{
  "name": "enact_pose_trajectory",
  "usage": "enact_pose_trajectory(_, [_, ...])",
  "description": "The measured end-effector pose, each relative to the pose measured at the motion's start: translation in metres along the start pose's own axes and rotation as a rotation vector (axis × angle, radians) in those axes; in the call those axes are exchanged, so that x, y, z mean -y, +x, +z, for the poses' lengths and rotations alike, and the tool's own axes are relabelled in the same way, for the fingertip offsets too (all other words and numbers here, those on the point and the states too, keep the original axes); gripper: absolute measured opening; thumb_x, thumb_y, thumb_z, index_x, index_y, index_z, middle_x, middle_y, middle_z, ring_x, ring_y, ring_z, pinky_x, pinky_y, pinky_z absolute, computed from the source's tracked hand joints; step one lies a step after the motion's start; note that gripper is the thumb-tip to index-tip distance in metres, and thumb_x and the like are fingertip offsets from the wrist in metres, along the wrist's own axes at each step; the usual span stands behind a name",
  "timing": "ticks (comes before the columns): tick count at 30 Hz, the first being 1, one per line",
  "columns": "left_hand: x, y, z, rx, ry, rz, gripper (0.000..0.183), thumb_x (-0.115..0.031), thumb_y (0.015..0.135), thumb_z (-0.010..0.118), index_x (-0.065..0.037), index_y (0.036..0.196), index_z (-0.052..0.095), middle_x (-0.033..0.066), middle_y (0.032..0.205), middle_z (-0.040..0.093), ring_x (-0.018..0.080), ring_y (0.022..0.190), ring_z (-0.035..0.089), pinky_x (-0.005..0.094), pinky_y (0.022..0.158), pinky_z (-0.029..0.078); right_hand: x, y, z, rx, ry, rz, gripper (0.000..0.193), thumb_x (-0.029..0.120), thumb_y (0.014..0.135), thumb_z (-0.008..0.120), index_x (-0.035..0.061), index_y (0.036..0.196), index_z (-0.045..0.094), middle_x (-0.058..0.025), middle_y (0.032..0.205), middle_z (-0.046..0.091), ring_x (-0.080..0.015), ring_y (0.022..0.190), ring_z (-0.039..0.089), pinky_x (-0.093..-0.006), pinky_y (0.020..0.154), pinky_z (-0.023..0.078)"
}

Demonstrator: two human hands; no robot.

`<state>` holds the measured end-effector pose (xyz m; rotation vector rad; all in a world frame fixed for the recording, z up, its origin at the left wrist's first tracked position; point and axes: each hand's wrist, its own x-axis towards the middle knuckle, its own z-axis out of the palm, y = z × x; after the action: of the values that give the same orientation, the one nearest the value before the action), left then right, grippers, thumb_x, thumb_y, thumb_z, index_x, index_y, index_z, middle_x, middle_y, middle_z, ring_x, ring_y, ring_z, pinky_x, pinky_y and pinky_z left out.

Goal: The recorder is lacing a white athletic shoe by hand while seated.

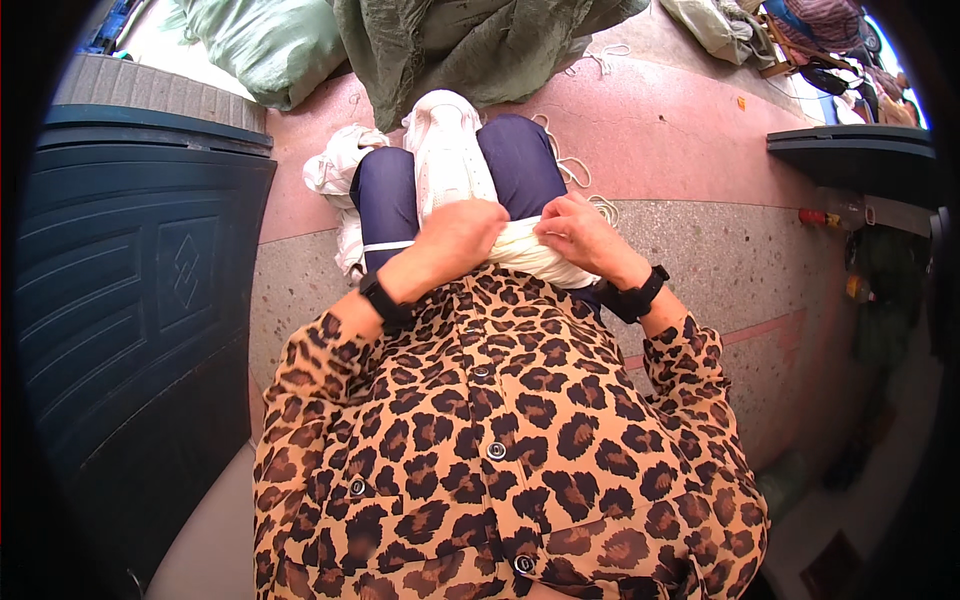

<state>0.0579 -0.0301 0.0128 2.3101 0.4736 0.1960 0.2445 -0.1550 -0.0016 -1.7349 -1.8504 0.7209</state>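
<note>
A white sneaker [447,150] rests between my knees. My left hand [462,236] lies over its near end with the fingers curled together; what they grip is hidden. A bundle of cream shoelaces [535,255] lies across my lap, over my right thigh. At its upper edge, my right hand [588,238] pinches the laces with thumb and fingertips. The two hands are a short way apart, with part of the bundle between them. One white strand [388,246] crosses my left thigh.
More white shoes [345,160] are heaped beside my left knee. Loose white laces [572,168] hang by my right knee. Green sacks [265,45] stand ahead. A dark blue panel [140,240] closes in the left side; a dark ledge [850,150] is at the right.
</note>
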Motion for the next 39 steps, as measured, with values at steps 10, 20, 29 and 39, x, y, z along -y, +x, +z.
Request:
enact_pose_trajectory(10, [0.008, 0.009, 0.041, 0.286, 0.001, -0.084, 0.009, -0.011, 0.073, 0.057, -0.003, 0.074, 0.059, 0.0174, 0.070, 0.059, 0.0336, 0.069, 0.059, 0.0397, 0.062, 0.047, -0.003, -0.004, 0.002, -0.093, -0.009, -0.033, 0.013, 0.008, 0.074, 0.059, 0.0051, 0.086, 0.062, -0.0057, 0.088, 0.058, -0.0248, 0.086, 0.052, -0.0350, 0.075, 0.042])
enact_pose_trajectory(20, [-0.023, 0.011, -0.071, -0.002, -0.976, -0.283, 0.015, -0.019, 0.088, 0.053, -0.005, 0.094, 0.053, -0.0057, 0.065, 0.045, 0.0016, 0.055, 0.044, 0.0167, 0.046, 0.034, 0.052, 0.051, -0.062, -0.318, 0.405, 0.024, 0.018, 0.018, 0.086, 0.055, 0.0007, 0.083, 0.061, -0.0094, 0.068, 0.058, -0.0140, 0.059, 0.053, -0.0257, 0.054, 0.042])
enact_pose_trajectory(29, [0.015, -0.039, -0.126, -0.013, -0.830, -0.444, 0.017, -0.016, 0.088, 0.051, -0.001, 0.089, 0.058, -0.0036, 0.060, 0.046, 0.0049, 0.051, 0.040, 0.0161, 0.047, 0.031, -0.002, 0.051, -0.101, -0.545, -0.250, 0.371, 0.027, 0.022, 0.083, 0.051, 0.0010, 0.067, 0.057, -0.0180, 0.057, 0.053, -0.0265, 0.049, 0.054, -0.0352, 0.047, 0.041])
enact_pose_trajectory(39, [0.024, 0.006, -0.035, 0.041, -0.523, -0.327, 0.019, -0.015, 0.084, 0.054, 0.002, 0.089, 0.060, 0.0023, 0.071, 0.059, 0.0087, 0.065, 0.051, 0.0242, 0.058, 0.043, 0.045, 0.082, 0.028, 0.019, 0.845, 0.224, 0.031, 0.024, 0.090, 0.044, -0.0021, 0.106, 0.052, -0.0125, 0.096, 0.059, -0.0177, 0.082, 0.055, -0.0313, 0.073, 0.045])
